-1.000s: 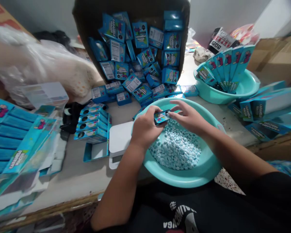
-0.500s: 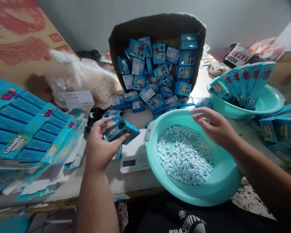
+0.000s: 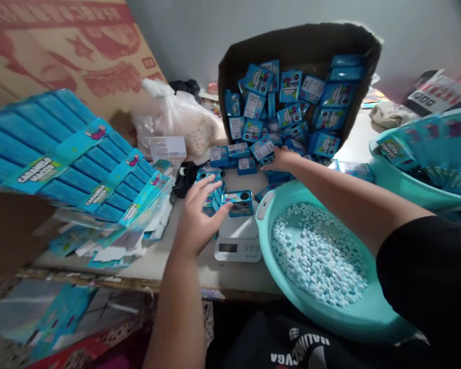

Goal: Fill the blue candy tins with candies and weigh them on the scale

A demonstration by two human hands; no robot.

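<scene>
A small blue box (image 3: 238,203) stands on the white digital scale (image 3: 237,248). My left hand (image 3: 200,215) is at the scale's left, thumb and fingers apart, with the thumb tip by that box and the fingers beside other blue boxes (image 3: 210,205). My right hand (image 3: 282,159) reaches over the turquoise basin (image 3: 267,225) to the pile in front of the carton, its fingers closed on the end of a blue box (image 3: 263,149). Pale blue candies (image 3: 318,256) lie in the basin.
An upright brown carton (image 3: 299,46) holds many blue boxes. Flat blue packaging (image 3: 72,154) rises at the left. A white plastic bag (image 3: 176,115) and black tape dispenser (image 3: 184,178) stand behind my left hand. Another turquoise basin (image 3: 418,184) with blue packages is at the right.
The box that was in my left hand now stands on the scale, and the left hand has opened. My right hand has moved from above the basin to the box pile. The view has shifted left.
</scene>
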